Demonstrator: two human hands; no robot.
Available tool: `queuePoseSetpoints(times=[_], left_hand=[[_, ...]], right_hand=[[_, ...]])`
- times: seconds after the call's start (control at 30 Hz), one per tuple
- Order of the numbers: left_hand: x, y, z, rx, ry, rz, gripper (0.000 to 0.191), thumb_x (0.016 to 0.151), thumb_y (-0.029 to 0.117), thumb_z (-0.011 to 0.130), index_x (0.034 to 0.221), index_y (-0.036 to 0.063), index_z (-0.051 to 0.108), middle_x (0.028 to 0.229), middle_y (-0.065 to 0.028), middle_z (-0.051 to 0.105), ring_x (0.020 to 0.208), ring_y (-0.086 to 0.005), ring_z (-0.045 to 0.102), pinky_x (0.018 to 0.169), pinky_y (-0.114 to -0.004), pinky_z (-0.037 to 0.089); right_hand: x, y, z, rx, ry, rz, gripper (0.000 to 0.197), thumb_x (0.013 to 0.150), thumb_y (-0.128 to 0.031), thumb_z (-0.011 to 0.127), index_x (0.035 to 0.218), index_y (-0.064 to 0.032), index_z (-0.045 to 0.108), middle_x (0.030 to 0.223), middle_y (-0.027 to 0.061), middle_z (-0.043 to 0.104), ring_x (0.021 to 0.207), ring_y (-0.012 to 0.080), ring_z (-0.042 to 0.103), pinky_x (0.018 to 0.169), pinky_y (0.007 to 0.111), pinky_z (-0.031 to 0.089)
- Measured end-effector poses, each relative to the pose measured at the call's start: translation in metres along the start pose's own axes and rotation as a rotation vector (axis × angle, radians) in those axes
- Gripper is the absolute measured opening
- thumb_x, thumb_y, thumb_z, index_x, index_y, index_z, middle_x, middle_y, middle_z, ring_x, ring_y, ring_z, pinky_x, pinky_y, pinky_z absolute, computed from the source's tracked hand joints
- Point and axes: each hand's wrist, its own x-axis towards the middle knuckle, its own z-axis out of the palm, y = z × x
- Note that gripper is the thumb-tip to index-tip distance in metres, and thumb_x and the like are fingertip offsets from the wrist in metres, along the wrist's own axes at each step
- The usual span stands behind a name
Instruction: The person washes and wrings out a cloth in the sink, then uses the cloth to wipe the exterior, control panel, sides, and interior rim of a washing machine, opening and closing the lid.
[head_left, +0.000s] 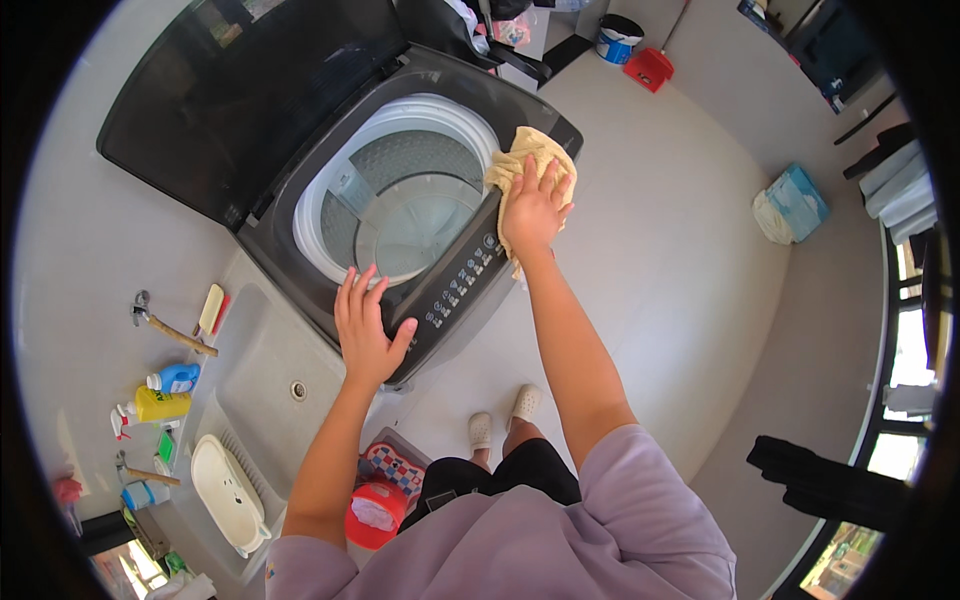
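Note:
A dark grey top-loading washing machine (456, 300) stands before me with its lid (247, 105) raised. Its metal drum (420, 217) is visible inside a pale ring. My right hand (534, 211) holds a yellow cloth (525, 146) pressed down on the machine's right front corner, fingers spread over it. Part of the cloth hangs over the front edge beside the control panel (465, 274). My left hand (369, 330) rests on the machine's near left corner with its fingers apart, holding nothing. Its fingertips reach the rim of the drum opening.
Left of the machine is a sink (259, 360) with a white plastic basin (229, 491). Bottles, including a yellow spray bottle (161, 405), line its wall side. A red bucket (371, 525) stands near my feet. A red dustpan (649, 71) and a paint bucket (618, 41) are farther back.

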Motion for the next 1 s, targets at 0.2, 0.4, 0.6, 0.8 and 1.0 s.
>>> queuePoseSetpoints(times=[0.2, 0.4, 0.6, 0.8, 1.0], left_hand=[[0.009, 0.008, -0.001, 0.063, -0.149, 0.059, 0.063, 0.082, 0.043, 0.068, 0.126, -0.0007, 0.053, 0.142, -0.0165, 0.047, 0.135, -0.0411, 0.037, 0.109, -0.053, 0.03], [0.01, 0.014, -0.005, 0.053, -0.224, 0.024, 0.062, 0.08, 0.039, 0.07, 0.125, -0.0003, 0.053, 0.138, -0.0154, 0.051, 0.131, -0.0383, 0.041, 0.107, -0.049, 0.033], [0.014, 0.016, -0.004, 0.013, -0.204, 0.01, 0.054, 0.08, 0.036, 0.07, 0.119, 0.0013, 0.055, 0.129, -0.0136, 0.055, 0.122, -0.0349, 0.047, 0.101, -0.047, 0.038], [0.017, 0.011, -0.001, 0.005, -0.26, -0.01, 0.052, 0.081, 0.035, 0.07, 0.117, 0.0007, 0.055, 0.127, -0.0142, 0.056, 0.12, -0.0351, 0.049, 0.101, -0.046, 0.039], [0.022, 0.011, -0.008, -0.044, -0.246, 0.009, 0.051, 0.08, 0.034, 0.071, 0.115, -0.0004, 0.056, 0.123, -0.0151, 0.058, 0.118, -0.0352, 0.05, 0.099, -0.046, 0.042]], right_hand=[[0.05, 0.001, -0.007, 0.009, -0.029, 0.04, 0.049, 0.105, -0.041, 0.03, 0.151, -0.0271, 0.035, 0.163, 0.0097, 0.016, 0.15, 0.0389, 0.007, 0.114, 0.065, 0.019], [0.052, 0.001, -0.01, 0.035, -0.05, 0.005, 0.048, 0.104, -0.037, 0.035, 0.149, -0.0219, 0.039, 0.162, 0.0142, 0.016, 0.148, 0.043, 0.01, 0.108, 0.065, 0.03], [0.091, 0.016, -0.006, 0.056, -0.034, -0.027, 0.049, 0.105, -0.036, 0.033, 0.151, -0.0212, 0.035, 0.163, 0.0142, 0.014, 0.149, 0.0427, 0.006, 0.108, 0.062, 0.031], [0.108, 0.02, 0.0, 0.07, -0.012, -0.044, 0.049, 0.104, -0.035, 0.034, 0.151, -0.0214, 0.035, 0.163, 0.0144, 0.014, 0.149, 0.0427, 0.007, 0.108, 0.061, 0.032], [0.123, 0.024, 0.011, 0.045, 0.091, -0.108, 0.046, 0.104, -0.035, 0.037, 0.147, -0.0209, 0.043, 0.157, 0.0163, 0.028, 0.146, 0.0432, 0.018, 0.112, 0.051, 0.031]])
